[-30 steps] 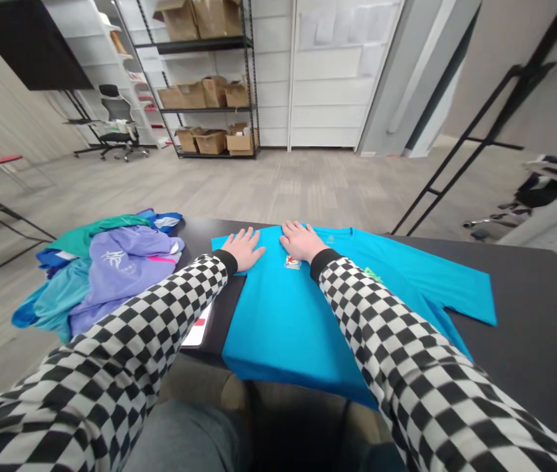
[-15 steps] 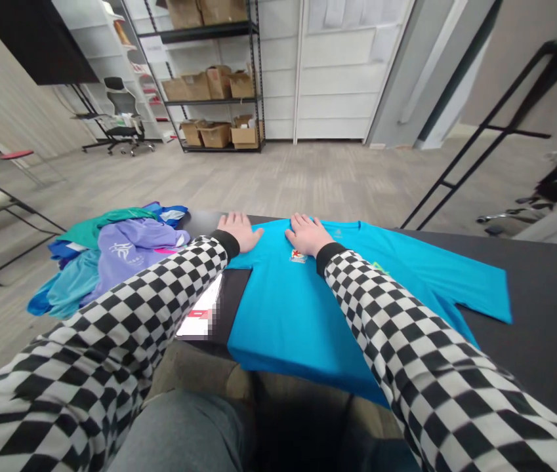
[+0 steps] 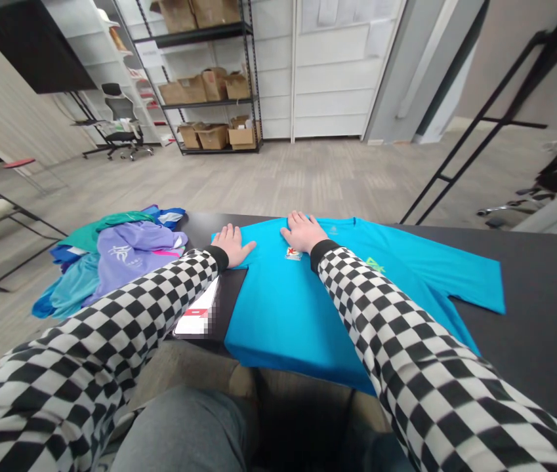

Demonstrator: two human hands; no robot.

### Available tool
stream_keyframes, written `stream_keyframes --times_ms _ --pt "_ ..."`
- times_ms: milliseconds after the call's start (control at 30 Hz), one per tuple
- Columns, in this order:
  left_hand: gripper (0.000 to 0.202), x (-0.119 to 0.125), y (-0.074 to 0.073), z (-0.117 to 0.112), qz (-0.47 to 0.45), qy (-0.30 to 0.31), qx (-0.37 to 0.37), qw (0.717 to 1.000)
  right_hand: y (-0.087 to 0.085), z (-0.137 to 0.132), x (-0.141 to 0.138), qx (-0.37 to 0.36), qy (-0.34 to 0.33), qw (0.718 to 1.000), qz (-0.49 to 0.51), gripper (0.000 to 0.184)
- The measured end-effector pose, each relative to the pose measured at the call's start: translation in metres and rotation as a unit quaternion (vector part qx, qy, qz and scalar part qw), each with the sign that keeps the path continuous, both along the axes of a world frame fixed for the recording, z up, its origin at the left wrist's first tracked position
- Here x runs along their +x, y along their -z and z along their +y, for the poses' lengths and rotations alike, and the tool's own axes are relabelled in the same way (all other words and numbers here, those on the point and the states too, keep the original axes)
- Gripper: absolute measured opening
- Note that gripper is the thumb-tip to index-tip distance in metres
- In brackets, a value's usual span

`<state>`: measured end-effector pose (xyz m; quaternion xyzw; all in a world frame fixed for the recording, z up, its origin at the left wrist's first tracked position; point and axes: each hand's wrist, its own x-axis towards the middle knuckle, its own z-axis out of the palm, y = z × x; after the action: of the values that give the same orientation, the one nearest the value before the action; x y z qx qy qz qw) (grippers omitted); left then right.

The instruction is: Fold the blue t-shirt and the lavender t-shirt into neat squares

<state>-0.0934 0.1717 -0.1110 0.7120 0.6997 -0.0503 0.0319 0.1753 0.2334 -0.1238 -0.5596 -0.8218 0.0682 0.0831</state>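
Observation:
A turquoise T-shirt [image 3: 288,308] lies spread on the black table [image 3: 529,308], with its left side folded in and a small red-and-white badge [image 3: 293,254] on its chest. My left hand [image 3: 233,244] rests flat at the shirt's left edge, fingers apart and holding nothing. My right hand [image 3: 302,232] lies palm down on the shirt near the collar, just above the badge, also holding nothing. Checkered sleeves cover both forearms and hide part of the shirt.
A heap of purple, teal and blue clothes [image 3: 121,259] sits past the table's left edge. A white card [image 3: 195,316], partly pixelated, lies on the table beside the shirt. My legs are below the near edge. Metal shelves with cardboard boxes [image 3: 209,98] stand far ahead.
My left hand has slid back along the shirt's left edge, toward me. The right hand stays near the badge. The view has shifted slightly.

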Motion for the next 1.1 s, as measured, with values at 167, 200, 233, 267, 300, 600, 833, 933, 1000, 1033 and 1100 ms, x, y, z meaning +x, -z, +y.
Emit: stream_keyframes --times_ms 167,200,233,267,300,600,833,933,1000,1033,1100 --pt "0.108 0.000 0.001 -0.002 0.006 -0.008 0.009 1.000 -0.014 -0.004 0.010 -0.001 -0.002 1.000 0.024 0.072" --pt "0.108 0.002 0.002 -0.002 0.007 -0.010 0.012 1.000 -0.017 -0.007 0.014 0.012 0.007 0.999 0.029 0.071" --pt "0.108 0.003 0.002 -0.001 0.008 -0.011 0.016 1.000 -0.021 -0.011 0.017 0.028 0.013 0.999 0.031 0.070" --pt "0.108 0.004 0.003 -0.001 0.010 -0.011 0.020 1.000 -0.023 -0.016 0.021 0.041 0.012 0.999 0.029 0.069" --pt "0.108 0.005 0.004 0.000 0.011 -0.010 0.023 1.000 -0.025 -0.021 0.025 0.047 0.005 0.999 0.022 0.069" --pt "0.109 0.001 0.007 0.000 0.009 -0.008 0.028 1.000 -0.010 -0.044 0.050 -0.066 0.045 0.997 -0.002 0.092" --pt "0.107 0.006 0.001 -0.003 0.018 -0.018 0.021 0.999 -0.024 -0.045 0.059 -0.074 0.061 0.992 0.082 0.088" --pt "0.108 0.007 -0.005 -0.003 0.028 -0.029 0.011 0.999 -0.042 -0.059 0.099 -0.029 0.106 0.978 0.177 0.082" --pt "0.109 0.008 -0.010 -0.004 0.034 -0.048 0.003 0.998 -0.054 -0.078 0.143 0.015 0.144 0.970 0.195 0.078" --pt "0.109 0.011 -0.013 -0.005 0.037 -0.054 0.004 0.998 -0.058 -0.090 0.170 0.035 0.165 0.967 0.189 0.075" --pt "0.105 0.023 -0.020 -0.010 0.034 -0.039 0.022 0.998 -0.060 -0.117 0.228 0.074 0.218 0.960 0.162 0.069"
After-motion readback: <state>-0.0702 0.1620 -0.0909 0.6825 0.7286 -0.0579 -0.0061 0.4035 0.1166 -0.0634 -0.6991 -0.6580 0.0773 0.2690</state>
